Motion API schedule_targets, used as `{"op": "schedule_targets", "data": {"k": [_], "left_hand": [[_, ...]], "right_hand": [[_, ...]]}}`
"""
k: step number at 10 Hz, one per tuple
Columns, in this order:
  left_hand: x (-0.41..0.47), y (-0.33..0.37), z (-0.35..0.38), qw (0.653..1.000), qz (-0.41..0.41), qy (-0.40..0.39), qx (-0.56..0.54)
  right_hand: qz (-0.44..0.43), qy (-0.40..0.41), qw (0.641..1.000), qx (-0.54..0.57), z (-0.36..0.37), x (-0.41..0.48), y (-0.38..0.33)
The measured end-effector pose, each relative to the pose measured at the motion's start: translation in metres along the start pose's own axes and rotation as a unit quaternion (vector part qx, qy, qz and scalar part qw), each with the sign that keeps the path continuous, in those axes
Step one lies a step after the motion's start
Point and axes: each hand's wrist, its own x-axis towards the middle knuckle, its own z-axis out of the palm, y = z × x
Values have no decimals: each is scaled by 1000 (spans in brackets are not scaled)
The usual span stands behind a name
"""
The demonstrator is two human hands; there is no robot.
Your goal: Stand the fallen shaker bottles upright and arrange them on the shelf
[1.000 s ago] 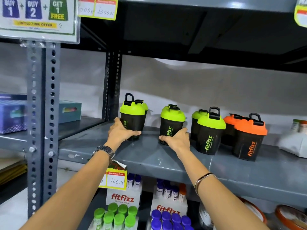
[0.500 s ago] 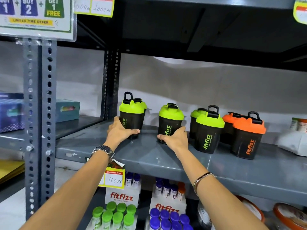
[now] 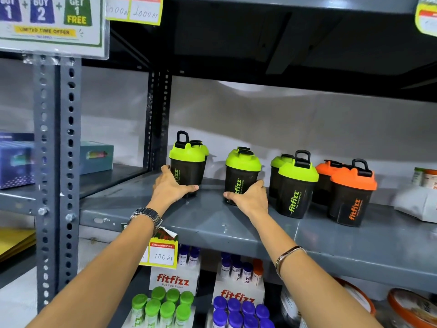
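Observation:
Several black shaker bottles stand upright on the grey shelf (image 3: 236,228). My left hand (image 3: 169,189) wraps the base of the leftmost green-lidded shaker (image 3: 188,162), which has another green one right behind it. My right hand (image 3: 249,197) grips the base of the second green-lidded shaker (image 3: 242,172). To the right stand a pair of green-lidded shakers (image 3: 296,185), then a pair of orange-lidded shakers (image 3: 350,192). All bottles in view are upright.
A perforated metal upright (image 3: 56,162) and rear post (image 3: 158,119) bound the shelf at left. A white pouch (image 3: 418,204) lies at the far right. Below are fitfizz tube boxes (image 3: 175,280) and a yellow price tag (image 3: 163,254). Boxes (image 3: 97,156) sit on the left bay.
Both hands stay on the same two green-lidded shakers; the two bottles have barely shifted. The view has moved slightly.

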Motion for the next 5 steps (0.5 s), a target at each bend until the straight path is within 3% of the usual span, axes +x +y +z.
{"op": "schedule_targets", "data": {"k": [2, 5], "left_hand": [[-6, 1, -4, 1000, 16, 6, -3], [-38, 27, -13, 981, 101, 127, -102]], "right_hand": [[2, -5, 1000, 1, -1, -5, -1], [-38, 25, 999, 19, -15, -16, 7]]}}
